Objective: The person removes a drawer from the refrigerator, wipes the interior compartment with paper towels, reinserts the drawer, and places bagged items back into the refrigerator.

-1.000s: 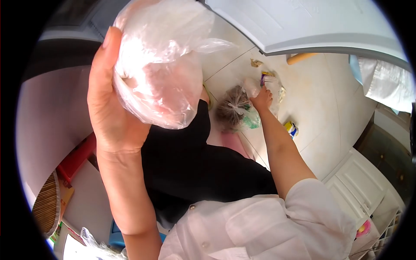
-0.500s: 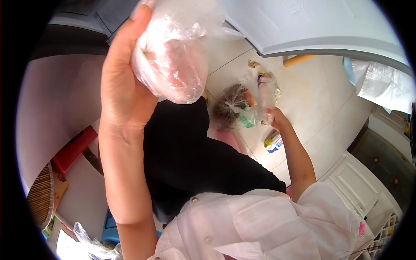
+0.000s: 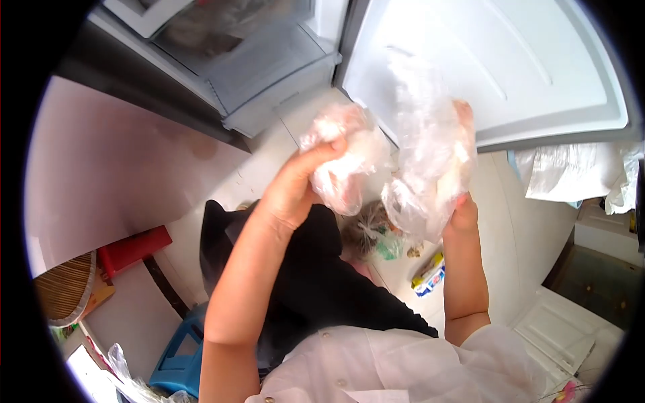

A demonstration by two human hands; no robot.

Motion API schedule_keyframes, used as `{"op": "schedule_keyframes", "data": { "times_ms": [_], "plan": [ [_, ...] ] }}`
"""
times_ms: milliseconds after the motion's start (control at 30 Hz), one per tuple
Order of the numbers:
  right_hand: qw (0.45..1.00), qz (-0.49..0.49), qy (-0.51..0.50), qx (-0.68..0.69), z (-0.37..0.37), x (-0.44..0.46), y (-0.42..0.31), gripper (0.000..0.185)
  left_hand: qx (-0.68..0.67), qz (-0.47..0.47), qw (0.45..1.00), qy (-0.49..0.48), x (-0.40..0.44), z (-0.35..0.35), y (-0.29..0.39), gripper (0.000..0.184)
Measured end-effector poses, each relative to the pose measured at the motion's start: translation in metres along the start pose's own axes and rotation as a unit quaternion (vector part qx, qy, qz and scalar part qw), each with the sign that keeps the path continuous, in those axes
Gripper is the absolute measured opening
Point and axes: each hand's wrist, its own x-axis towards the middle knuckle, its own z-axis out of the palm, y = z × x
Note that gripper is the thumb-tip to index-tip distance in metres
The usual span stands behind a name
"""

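Note:
My left hand (image 3: 302, 178) is closed around a clear plastic bag (image 3: 349, 161) with something pinkish inside, perhaps meat; the film blurs its contents. To its right, my right hand (image 3: 462, 216) grips the lower part of a longer clear plastic bag (image 3: 430, 148), which stands up from the fingers and holds something pale and pinkish along its right side. The two bags are held close together over the floor, in front of an open fridge door (image 3: 517, 74). Most of my fingers are hidden behind the bags.
A fridge drawer (image 3: 275, 80) is pulled out at the upper left. On the floor lie a knotted bag with dark contents (image 3: 366, 232) and a yellow, white and blue packet (image 3: 428, 275). A blue plastic stool (image 3: 178, 356) and a red box (image 3: 138, 250) are at the left.
My left hand has come down and to the right with its bag. My right hand has risen from the floor, bringing up the longer bag. More of the fridge drawer shows.

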Motion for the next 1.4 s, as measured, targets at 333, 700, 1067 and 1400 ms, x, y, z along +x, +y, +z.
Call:
{"op": "schedule_keyframes", "data": {
  "times_ms": [333, 700, 1067, 1400],
  "plan": [
    [0.995, 0.048, -0.063, -0.057, 0.083, 0.065, 0.014, 0.086, -0.058, 0.1, 0.992, 0.042, -0.005, -0.01, 0.013, 0.078],
    [0.837, -0.15, -0.072, -0.521, 0.143, 0.062, 0.016, 0.072, 0.041, 0.246, 0.968, 0.008, -0.012, -0.004, 0.02, 0.107],
    [0.874, 0.037, 0.153, -0.459, -0.01, 0.042, 0.098, 0.019, 0.037, 0.399, 0.905, 0.141, -0.038, -0.052, 0.04, 0.075],
    [0.489, 0.148, 0.101, -0.854, -0.189, -0.057, 0.32, 0.018, 0.119, 0.474, 0.857, 0.163, -0.04, -0.068, 0.036, 0.067]
  ]
}}
